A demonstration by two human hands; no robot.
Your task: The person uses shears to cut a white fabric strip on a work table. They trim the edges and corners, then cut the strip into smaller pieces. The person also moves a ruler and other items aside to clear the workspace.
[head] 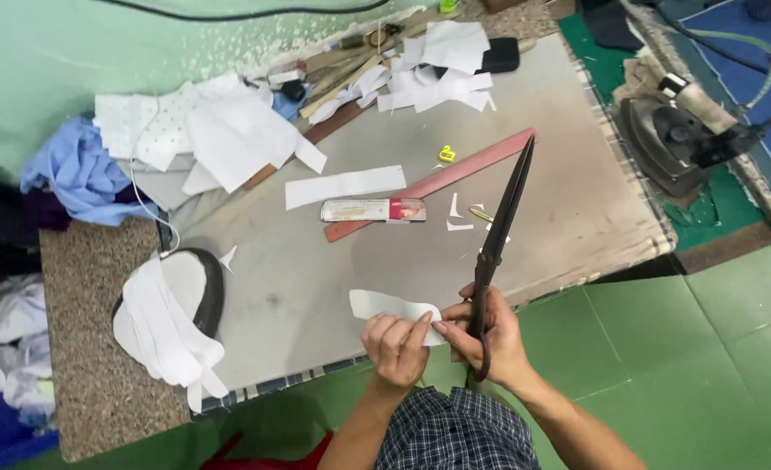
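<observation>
Pinching a small white fabric piece point(392, 306) between our left hand point(396, 345) and right hand point(488, 341) fingertips, right fist also closed around long black scissors point(499, 235), blades shut and pointing away, above the near edge of the grey table point(298, 278), red ruler point(442, 181) beyond

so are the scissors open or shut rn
Shut: the scissors in the right hand show both blades together as one dark point, no gap.

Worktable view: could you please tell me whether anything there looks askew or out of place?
Yes. White offcuts lie scattered at the table's far edge, and a stack of white pieces hangs over its near-left corner. The reddish ruler lies diagonally.
</observation>
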